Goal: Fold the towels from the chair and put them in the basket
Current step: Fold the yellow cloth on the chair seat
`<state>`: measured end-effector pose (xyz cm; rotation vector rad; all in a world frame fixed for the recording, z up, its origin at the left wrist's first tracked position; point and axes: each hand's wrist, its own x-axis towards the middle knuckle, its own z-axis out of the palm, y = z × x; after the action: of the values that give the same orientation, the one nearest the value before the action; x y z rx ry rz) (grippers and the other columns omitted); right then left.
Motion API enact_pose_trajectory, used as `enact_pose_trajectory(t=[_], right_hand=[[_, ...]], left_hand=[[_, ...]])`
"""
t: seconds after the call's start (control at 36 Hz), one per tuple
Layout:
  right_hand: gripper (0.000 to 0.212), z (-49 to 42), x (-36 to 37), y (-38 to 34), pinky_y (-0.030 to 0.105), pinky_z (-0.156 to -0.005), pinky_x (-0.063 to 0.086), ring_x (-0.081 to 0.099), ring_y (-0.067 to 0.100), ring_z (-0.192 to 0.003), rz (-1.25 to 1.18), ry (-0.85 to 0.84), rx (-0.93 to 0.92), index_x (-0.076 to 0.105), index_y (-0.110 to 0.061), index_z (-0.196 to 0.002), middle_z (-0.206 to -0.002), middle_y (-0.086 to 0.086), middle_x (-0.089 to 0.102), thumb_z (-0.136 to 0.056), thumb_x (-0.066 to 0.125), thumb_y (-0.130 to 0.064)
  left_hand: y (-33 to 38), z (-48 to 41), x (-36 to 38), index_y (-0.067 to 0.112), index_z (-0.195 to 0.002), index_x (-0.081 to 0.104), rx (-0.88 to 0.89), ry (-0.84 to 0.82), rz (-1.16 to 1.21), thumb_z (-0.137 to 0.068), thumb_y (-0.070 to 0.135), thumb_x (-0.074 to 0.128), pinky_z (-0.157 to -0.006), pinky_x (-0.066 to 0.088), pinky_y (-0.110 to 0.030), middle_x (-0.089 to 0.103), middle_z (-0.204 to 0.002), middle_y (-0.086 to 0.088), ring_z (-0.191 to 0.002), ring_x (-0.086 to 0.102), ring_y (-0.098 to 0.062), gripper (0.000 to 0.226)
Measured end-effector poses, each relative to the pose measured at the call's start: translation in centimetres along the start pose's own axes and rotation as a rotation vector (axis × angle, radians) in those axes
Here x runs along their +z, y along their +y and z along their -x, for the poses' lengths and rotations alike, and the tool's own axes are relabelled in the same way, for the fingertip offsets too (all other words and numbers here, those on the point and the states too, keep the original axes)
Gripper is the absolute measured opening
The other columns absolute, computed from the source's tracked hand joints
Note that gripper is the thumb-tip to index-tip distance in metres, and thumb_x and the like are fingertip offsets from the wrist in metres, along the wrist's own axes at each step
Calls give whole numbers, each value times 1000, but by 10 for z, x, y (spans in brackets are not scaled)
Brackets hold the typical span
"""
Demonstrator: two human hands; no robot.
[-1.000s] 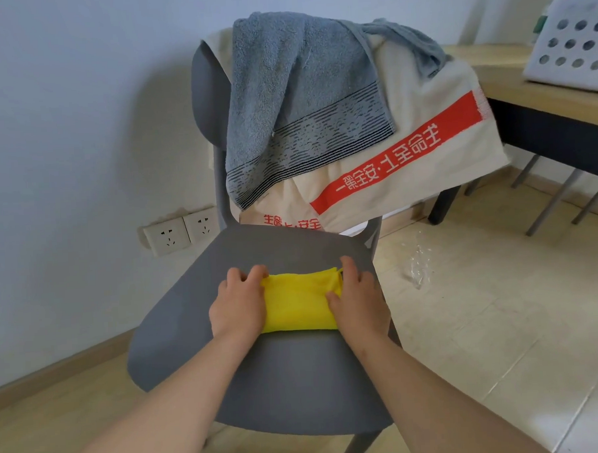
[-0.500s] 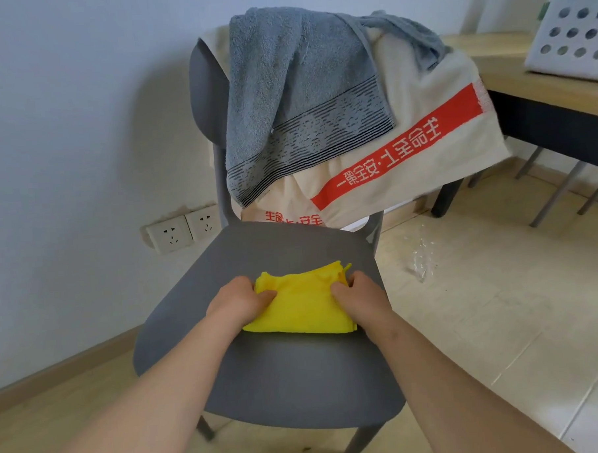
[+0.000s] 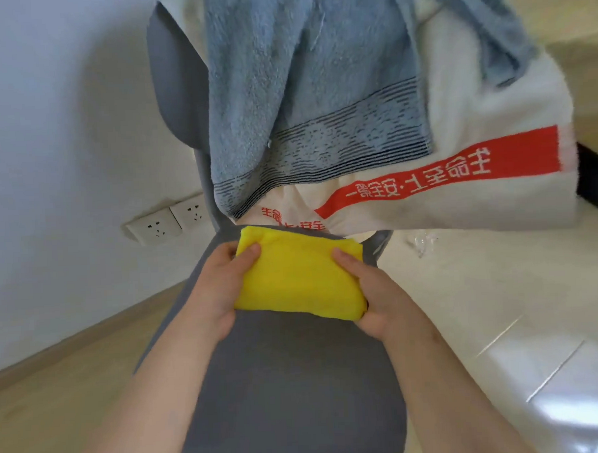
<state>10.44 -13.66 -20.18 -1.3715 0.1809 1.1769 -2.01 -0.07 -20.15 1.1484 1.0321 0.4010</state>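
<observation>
At 6 o'clock, a grey chair (image 3: 287, 381) on pale floor tiles (image 3: 499, 303) spreading toward 4. At 9, white wall (image 3: 64, 134), with twin sockets (image 3: 167, 221) low down. Draped over the chair back (image 3: 172, 95) at 12, a blue-grey towel (image 3: 302, 106), lapping a cream towel with a red lettered band (image 3: 477, 191) toward 2. At centre, over the rear of the seat, a folded yellow towel (image 3: 300, 277). Gripped at its 9 o'clock end by the left hand (image 3: 218, 291) and at its 3 o'clock end by the right hand (image 3: 379, 291), thumbs on top.

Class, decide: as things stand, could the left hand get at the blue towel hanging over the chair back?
Probably yes: the blue towel hangs just beyond the left hand, nothing between, though that hand grips the yellow towel.
</observation>
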Motion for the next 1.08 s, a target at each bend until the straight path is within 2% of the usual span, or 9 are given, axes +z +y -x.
enact_pose_trajectory(t=[0.11, 0.25, 0.44, 0.64, 0.69, 0.75, 0.86, 1.03, 1.08], right_hand=[[6, 52, 21, -47, 37, -67, 54, 64, 22, -87, 19, 68, -111, 57, -25, -87, -95, 2, 66, -90, 58, -30], [9, 126, 54, -117, 41, -82, 54, 64, 17, -89, 135, 192, -299, 61, -26, -85, -95, -4, 66, -92, 57, -28], [9, 218, 80, -217, 35, -76, 49, 56, 13, -87, 225, 394, -582, 53, -28, -88, -97, -2, 57, -89, 61, -27], [68, 278, 67, -282, 45, -89, 51, 54, 16, -95, 35, 472, -682, 30, -30, -141, -102, -12, 46, -85, 68, -25], [73, 291, 52, -293, 38, -73, 58, 56, 19, -93, -63, 488, -650, 29, -23, -144, -118, -4, 47, -84, 70, -22], [63, 304, 34, -304, 29, -53, 56, 59, 21, -83, -127, 489, -618, 41, -14, -139, -120, 1, 52, -83, 70, -19], [7, 322, -8, -321, 33, -61, 56, 65, 21, -70, -125, 480, -622, 66, -10, -88, -80, 8, 68, -84, 68, -15], [11, 339, -86, -352, 35, -68, 55, 64, 20, -73, -61, 562, -688, 62, -17, -76, -79, 5, 66, -85, 67, -16], [11, 341, -114, -362, 33, -68, 53, 62, 18, -74, -4, 593, -707, 62, -19, -76, -80, 4, 65, -86, 66, -16]], left_hand=[[55, 32, 5, 25, -102, 54, 11, 27, -10, -93, 27, 53, -81, 46, -34, 60, -106, -1, -98, 57, -22, 10], [150, 73, 15, 36, -90, 51, 184, 73, -103, -93, 27, 53, -61, 38, -20, 54, -95, 15, -82, 50, 3, 11], [283, 115, 40, 44, -91, 46, 437, -33, -188, -93, 19, 53, -59, 39, -22, 46, -86, 7, -72, 44, -7, 26], [365, 139, 85, 34, -73, 49, 614, -249, -306, -93, 9, 46, -57, 33, -23, 47, -77, 14, -66, 41, -1, 32], [377, 146, 105, 27, -66, 51, 653, -341, -329, -88, -1, 42, -58, 36, -12, 53, -70, 17, -63, 45, 7, 37], [386, 153, 128, 25, -64, 55, 673, -409, -331, -86, -7, 41, -59, 35, -4, 56, -69, 17, -66, 48, 11, 41], [393, 165, 180, 28, -72, 62, 679, -505, -331, -91, -2, 43, -77, 38, -11, 60, -85, 18, -83, 51, 6, 40], [390, 175, 270, 27, -80, 62, 713, -550, -376, -94, 3, 44, -71, 35, -18, 56, -86, 19, -79, 47, 7, 32], [387, 176, 299, 23, -85, 62, 743, -576, -419, -94, 2, 45, -64, 35, -10, 54, -83, 18, -74, 46, 6, 29]])
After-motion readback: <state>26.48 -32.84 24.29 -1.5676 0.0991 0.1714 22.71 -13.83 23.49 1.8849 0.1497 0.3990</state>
